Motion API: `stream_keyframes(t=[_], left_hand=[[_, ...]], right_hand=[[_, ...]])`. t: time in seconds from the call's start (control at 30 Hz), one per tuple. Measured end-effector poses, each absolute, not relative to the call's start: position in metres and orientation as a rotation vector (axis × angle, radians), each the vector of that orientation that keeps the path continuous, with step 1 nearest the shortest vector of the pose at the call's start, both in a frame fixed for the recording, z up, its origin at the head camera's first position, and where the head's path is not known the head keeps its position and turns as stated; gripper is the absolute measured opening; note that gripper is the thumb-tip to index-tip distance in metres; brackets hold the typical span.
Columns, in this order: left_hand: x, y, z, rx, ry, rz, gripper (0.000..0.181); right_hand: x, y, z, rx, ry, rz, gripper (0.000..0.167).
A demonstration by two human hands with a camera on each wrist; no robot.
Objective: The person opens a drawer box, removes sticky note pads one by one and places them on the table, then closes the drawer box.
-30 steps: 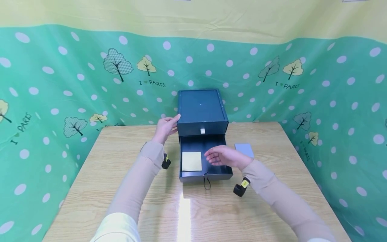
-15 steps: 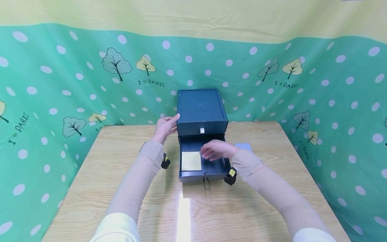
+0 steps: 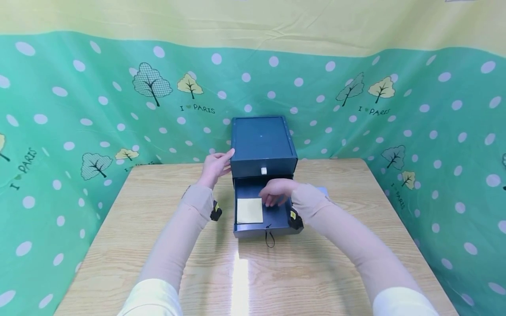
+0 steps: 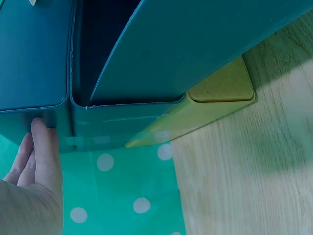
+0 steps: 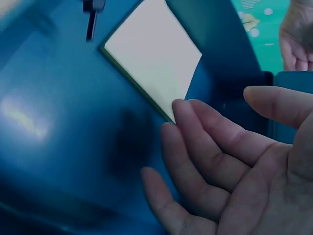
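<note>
A dark blue drawer unit stands at the back of the table, its lower drawer pulled out. In that drawer's left part lies a pale yellow note pad, which the right wrist view shows as a thick square pad. My left hand rests against the unit's left side; its fingers lie flat on the wall in the left wrist view. Over the drawer my right hand holds nothing, its fingertips by the pad's right edge, loosely bent and apart from the thumb.
A pale blue pad lies on the table right of the unit, partly hidden by my right sleeve. A black loop hangs at the drawer's front. Below the drawers, a yellow part shows in the left wrist view. Patterned cloth surrounds the table.
My right hand has moved left and farther back over the open drawer, close to the yellow pad, its fingers now pointing down more. The left hand stays at the unit's side.
</note>
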State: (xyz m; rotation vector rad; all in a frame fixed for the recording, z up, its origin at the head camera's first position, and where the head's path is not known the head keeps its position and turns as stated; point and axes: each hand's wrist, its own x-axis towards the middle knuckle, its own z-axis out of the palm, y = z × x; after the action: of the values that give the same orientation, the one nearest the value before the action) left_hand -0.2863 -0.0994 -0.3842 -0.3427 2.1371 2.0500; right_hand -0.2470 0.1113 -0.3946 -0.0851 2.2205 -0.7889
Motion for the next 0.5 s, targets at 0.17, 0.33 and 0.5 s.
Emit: stream_keyframes(t=[0.17, 0.33, 0.5], left_hand=[[-0.287, -0.1, -0.385, -0.339, 2.138, 2.051, 0.062], [-0.288, -0.101, -0.387, -0.342, 2.133, 2.054, 0.063], [-0.289, -0.101, -0.386, -0.34, 2.133, 2.054, 0.061]], right_hand=[[-0.251, 0.108, -0.395, -0.09, 2.247, -0.656, 0.033], [-0.257, 0.105, -0.403, -0.088, 2.237, -0.626, 0.032], [-0.263, 0.103, -0.409, -0.088, 2.233, -0.606, 0.033]])
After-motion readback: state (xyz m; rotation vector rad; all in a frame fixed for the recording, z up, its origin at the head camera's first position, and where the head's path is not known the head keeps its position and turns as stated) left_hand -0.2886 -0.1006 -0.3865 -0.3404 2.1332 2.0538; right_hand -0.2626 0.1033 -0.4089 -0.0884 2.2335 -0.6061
